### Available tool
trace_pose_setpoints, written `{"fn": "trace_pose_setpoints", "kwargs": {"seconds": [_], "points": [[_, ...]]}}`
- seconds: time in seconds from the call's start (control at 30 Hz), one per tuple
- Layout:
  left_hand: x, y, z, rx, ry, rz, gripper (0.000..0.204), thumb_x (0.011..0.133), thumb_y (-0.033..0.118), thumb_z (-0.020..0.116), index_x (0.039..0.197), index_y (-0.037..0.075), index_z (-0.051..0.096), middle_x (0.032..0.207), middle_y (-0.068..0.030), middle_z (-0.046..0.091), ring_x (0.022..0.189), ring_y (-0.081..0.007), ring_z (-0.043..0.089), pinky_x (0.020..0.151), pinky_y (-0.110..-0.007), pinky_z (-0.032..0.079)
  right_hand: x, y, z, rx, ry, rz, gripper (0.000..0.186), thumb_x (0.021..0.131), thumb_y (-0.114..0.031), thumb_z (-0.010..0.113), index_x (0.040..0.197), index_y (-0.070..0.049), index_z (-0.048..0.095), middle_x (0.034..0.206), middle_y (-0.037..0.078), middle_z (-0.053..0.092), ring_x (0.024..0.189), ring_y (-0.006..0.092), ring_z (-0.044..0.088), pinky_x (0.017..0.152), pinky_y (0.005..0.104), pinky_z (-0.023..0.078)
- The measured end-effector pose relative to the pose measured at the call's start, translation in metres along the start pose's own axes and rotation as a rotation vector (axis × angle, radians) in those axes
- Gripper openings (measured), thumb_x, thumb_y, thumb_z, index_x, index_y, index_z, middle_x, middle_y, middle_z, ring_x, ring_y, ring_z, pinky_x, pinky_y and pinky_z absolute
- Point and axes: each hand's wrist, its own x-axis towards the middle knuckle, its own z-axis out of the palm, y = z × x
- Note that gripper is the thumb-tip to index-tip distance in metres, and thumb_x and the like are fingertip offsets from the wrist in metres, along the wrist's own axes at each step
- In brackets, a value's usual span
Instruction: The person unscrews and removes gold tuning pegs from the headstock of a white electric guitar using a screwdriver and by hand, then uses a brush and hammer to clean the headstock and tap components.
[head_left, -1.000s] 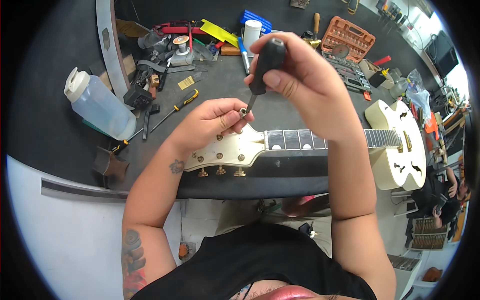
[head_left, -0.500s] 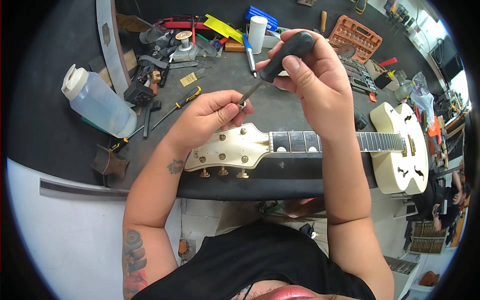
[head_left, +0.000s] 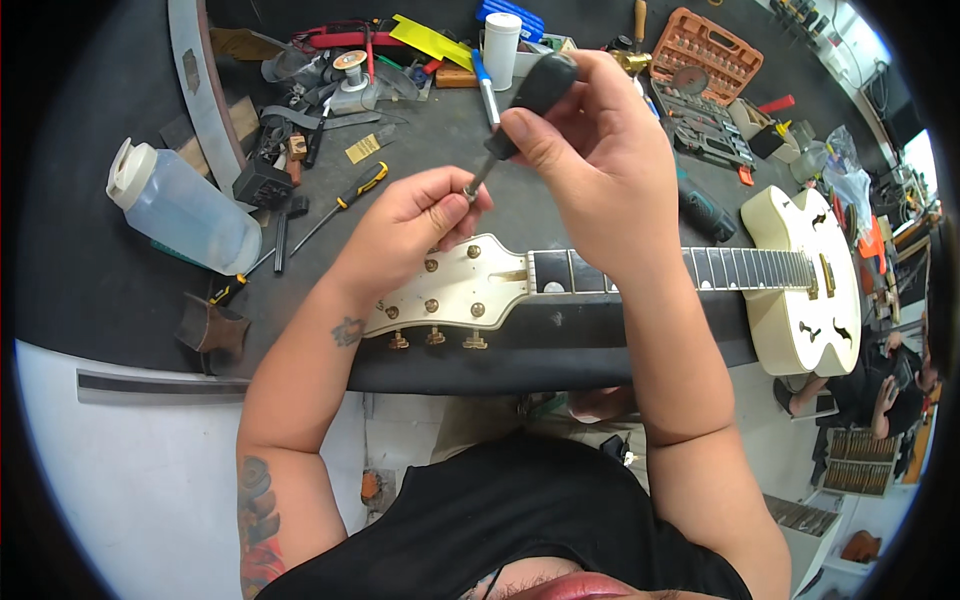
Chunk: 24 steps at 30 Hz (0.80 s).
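Note:
My right hand is wrapped round the bulbous black handle of a hand tool. Its metal shaft slants down to my left hand, whose thumb and fingers pinch a small shiny metal piece at the tip. That piece is too small to name for certain. Beneath my hands lies a cream electric guitar, its headstock with gold tuners partly covered by my left hand and wrist. My right forearm crosses above the dark fretboard.
On the bench a translucent water bottle stands at left, near a yellow-and-black screwdriver. A solder spool, white canister and blue pen lie farther back. At right are an orange socket case and a dark power tool. Another person sits at far right.
Both hands and the tool have shifted slightly left. My right hand has turned about the handle, and the shaft now stands steeper and shows less of its length.

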Motion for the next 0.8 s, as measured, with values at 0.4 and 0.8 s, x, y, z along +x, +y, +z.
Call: {"fn": "trace_pose_setpoints", "kwargs": {"seconds": [0.4,0.8], "points": [[-0.002,0.011,0.006,0.181,-0.030,0.110,0.019,0.106,0.014,0.069,0.118,-0.001,0.071,0.104,-0.0044,0.074,0.096,-0.0116,0.068,0.088,-0.029,0.056,0.005,-0.007,0.004,0.132,-0.151,0.016,0.035,0.098,0.000,0.074,0.132,0.002,0.063,0.106,0.004,0.069,0.095,0.0106,0.070,0.087,0.0270,0.059],[-0.016,0.028,-0.004,0.558,0.074,0.066,0.037,0.090,0.011,0.088,0.122,-0.001,0.073,0.108,-0.0072,0.078,0.099,-0.0136,0.073,0.088,-0.031,0.058,0.011,-0.019,0.052,0.336,-0.304,0.027,0.028,0.092,-0.012,0.078,0.115,0.002,0.070,0.101,0.016,0.075,0.095,0.0272,0.074,0.085,0.0389,0.059]]}}
